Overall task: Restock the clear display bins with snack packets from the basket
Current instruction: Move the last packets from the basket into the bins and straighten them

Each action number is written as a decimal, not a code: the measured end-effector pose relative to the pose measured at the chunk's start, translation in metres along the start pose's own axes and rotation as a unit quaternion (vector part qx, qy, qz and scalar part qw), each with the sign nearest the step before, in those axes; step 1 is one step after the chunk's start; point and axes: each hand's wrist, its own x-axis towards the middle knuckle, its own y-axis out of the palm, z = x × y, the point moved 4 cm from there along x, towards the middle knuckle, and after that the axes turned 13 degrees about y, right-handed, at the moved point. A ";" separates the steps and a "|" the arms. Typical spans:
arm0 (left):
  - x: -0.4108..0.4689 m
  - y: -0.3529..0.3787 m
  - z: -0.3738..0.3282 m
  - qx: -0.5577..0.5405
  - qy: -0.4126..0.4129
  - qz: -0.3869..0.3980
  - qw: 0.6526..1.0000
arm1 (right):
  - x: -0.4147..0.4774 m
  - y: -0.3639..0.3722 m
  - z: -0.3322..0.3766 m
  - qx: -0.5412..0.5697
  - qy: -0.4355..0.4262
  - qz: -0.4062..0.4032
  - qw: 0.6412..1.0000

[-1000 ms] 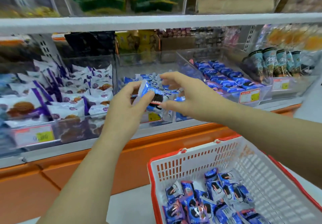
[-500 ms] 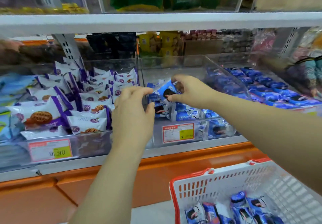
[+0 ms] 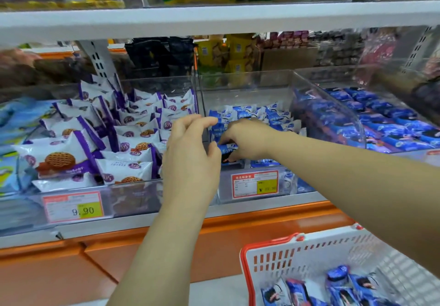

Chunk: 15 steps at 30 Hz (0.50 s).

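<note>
The right hand (image 3: 247,139) reaches into the middle clear bin (image 3: 247,84) on the shelf (image 3: 133,224). Its fingers are curled down round a small snack packet (image 3: 229,150) at the bin's front left corner. The packet is bright blue with a white patch and a dark round biscuit printed on its lower part. It lies level, just above the bin's front wall, and the hand covers most of its right end.

The left hand (image 3: 190,155) hangs in front of the wall between the middle bin and the left bin (image 3: 152,86), back toward the camera. Its fingers are loosely bent toward the right and, as far as can be seen, grip nothing — the fingertips sit just beside the held packet, and whether they touch it I cannot tell.

Behind the right hand, more blue-and-white packets (image 3: 273,116) lie in a loose layer across the floor of the middle bin, well below its rim. A red-edged price label (image 3: 254,184) with a yellow patch is fixed to the bin's front wall.

The left bin is packed with white-and-purple packets (image 3: 133,136) showing a round lattice biscuit. The bin to the right holds darker blue packets (image 3: 385,117) in rows.

At the lower right stands the basket (image 3: 297,255) — white slotted plastic with a red rim. Several blue packets (image 3: 342,284) of the same kind lie on its floor, tumbled at different angles.
</note>
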 end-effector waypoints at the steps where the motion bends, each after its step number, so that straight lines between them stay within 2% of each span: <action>1: 0.000 0.000 0.000 -0.001 0.001 0.001 1.000 | 0.000 0.001 0.001 0.004 0.000 -0.003 1.000; 5: -0.001 0.000 0.000 -0.010 0.001 0.003 1.000 | 0.000 0.003 0.002 0.021 0.008 -0.014 1.000; 11: 0.000 -0.001 0.001 -0.009 0.015 0.009 1.000 | -0.005 -0.004 -0.001 -0.032 -0.011 -0.081 0.996; 15: -0.001 -0.002 -0.003 0.003 0.022 -0.001 1.000 | -0.023 -0.020 -0.010 0.040 0.015 -0.101 0.994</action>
